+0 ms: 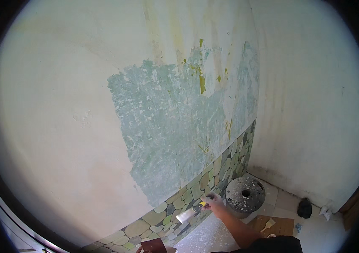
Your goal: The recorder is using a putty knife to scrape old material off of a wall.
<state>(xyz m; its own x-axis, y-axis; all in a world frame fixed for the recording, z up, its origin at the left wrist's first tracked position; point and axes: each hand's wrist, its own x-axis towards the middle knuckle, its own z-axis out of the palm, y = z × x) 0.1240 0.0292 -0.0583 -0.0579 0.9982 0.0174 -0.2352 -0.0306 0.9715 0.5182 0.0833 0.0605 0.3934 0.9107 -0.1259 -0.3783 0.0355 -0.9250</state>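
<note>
My right hand (213, 202) is closed round the yellow and black handle of a scraper (188, 214), whose broad pale blade points down and left. It is held in front of the stone-patterned strip along the wall's foot. At the bottom edge, a dark red-brown sheet that looks like sandpaper (154, 246) is in my left hand (171, 250), of which only small parts show. The wall (61, 105) has a large patch of bare blue-green paint (166, 114) with ragged edges, flecked with white, with some olive-yellow spots toward its upper right.
A round grey stool (240, 198) with a centre hole, spattered white, stands in the corner. Right of my forearm, a paintbrush (268, 224) lies on a brown board (287, 225). Farther right are a black object (304, 208) and a crumpled white piece (326, 212). White specks cover the floor (209, 236).
</note>
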